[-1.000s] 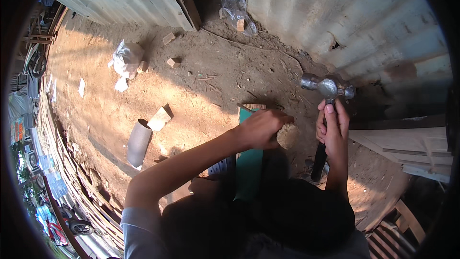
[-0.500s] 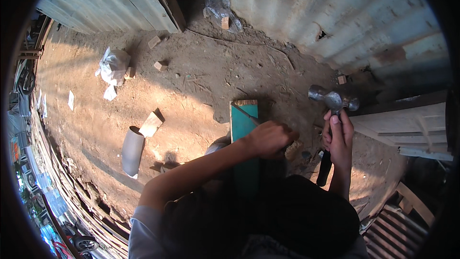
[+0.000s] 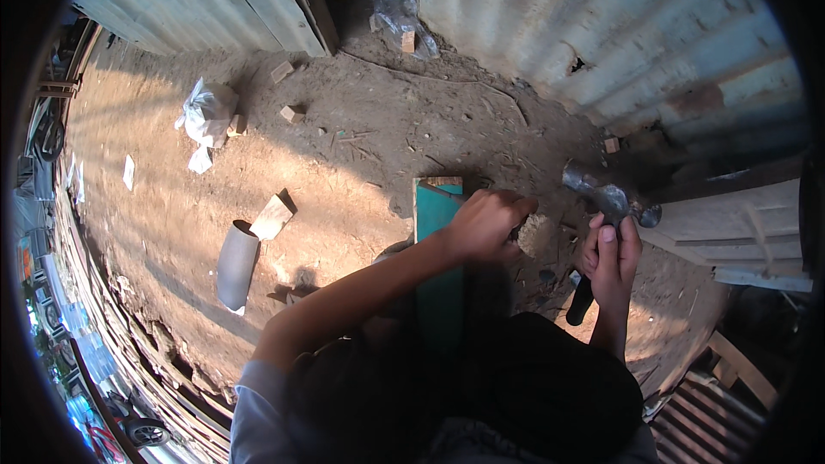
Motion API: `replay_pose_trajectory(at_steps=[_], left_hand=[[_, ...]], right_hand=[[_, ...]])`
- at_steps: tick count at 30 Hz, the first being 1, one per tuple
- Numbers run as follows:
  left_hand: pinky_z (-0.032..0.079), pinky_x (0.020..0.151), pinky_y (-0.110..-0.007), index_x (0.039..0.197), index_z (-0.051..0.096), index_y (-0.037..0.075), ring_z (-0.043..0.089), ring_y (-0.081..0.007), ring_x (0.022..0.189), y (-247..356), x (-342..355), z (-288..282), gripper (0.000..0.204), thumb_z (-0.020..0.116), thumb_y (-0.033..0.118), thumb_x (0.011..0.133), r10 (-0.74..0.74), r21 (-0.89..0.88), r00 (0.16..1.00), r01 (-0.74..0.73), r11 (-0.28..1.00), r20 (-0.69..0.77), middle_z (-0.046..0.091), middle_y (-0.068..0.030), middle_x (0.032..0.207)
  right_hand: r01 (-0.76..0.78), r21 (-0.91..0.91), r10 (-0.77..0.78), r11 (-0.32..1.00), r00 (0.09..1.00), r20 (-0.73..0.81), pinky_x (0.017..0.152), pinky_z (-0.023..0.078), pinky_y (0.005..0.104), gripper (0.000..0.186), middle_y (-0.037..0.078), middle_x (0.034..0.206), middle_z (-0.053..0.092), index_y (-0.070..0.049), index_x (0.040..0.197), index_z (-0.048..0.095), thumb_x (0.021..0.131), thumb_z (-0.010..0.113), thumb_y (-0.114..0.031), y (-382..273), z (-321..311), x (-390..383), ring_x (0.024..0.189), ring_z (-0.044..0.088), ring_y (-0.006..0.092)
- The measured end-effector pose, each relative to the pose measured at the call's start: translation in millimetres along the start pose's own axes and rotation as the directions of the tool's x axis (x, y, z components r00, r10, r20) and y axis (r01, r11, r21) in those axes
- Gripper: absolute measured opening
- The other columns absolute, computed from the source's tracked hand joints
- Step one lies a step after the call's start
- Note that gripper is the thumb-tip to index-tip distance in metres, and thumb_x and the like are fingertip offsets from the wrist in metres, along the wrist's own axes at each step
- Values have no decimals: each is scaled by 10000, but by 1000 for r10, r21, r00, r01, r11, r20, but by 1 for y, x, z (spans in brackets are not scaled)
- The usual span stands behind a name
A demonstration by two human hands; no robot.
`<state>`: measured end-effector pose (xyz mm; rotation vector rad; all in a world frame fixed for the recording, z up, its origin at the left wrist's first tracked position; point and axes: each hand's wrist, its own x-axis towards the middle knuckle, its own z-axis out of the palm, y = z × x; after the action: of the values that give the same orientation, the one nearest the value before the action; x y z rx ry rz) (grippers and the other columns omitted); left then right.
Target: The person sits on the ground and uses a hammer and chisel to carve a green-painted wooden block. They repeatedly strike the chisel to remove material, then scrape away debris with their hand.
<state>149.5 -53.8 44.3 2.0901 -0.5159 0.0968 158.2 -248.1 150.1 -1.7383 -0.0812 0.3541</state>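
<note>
Two hands busy here: our left hand (image 3: 483, 225) is down on the far end of the teal plank (image 3: 436, 206), fingers curled shut and pinching something small against the wood, likely a nail, though it's too tiny to tell. Our right hand (image 3: 608, 258) has its fingers wrapped tight around the dark handle of the hammer (image 3: 607, 203), head raised just off to the right of the plank.

For doing this bit well, we'd say keep the first taps light and short, hammer face square to whatever's pinched, and pull the left fingers clear once it stands on its own. Choking up on the handle like we are gives control.

The plank lies on the dirt ground, running from under our lap out toward the corrugated metal wall (image 3: 601, 34). The hammer head sits near the left fingers, not touching. A grey pipe piece (image 3: 236, 262) lies well off left.
</note>
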Motion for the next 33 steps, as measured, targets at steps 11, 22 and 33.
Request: replay_pose_trajectory(at_steps=[11,22,33], left_hand=[[524,712,-451,1019,599,-5,664,-371,780,6,23,-15,458,689,189,614,-199,45,974,195,980,113,664,-195,764],[520,715,-463,952,617,24,658,-371,798,0,29,1,396,713,207,614,-223,94,962,211,973,156,668,-181,798],[539,682,-451,857,615,28,678,-335,728,-3,20,23,294,696,228,657,-13,153,939,-42,987,343,672,-150,731]], right_hand=[[347,155,-318,925,930,-183,408,226,223,313,-10,565,320,-76,848,385,1005,429,-343,60,-16,-25,447,277,61],[230,-339,-305,912,934,-185,404,266,234,355,-7,567,349,-80,795,386,1007,421,-362,76,-5,-24,420,313,72],[190,-294,-233,937,965,-117,437,245,230,399,-21,537,366,-64,776,444,979,431,-408,74,-8,-34,443,339,59]])
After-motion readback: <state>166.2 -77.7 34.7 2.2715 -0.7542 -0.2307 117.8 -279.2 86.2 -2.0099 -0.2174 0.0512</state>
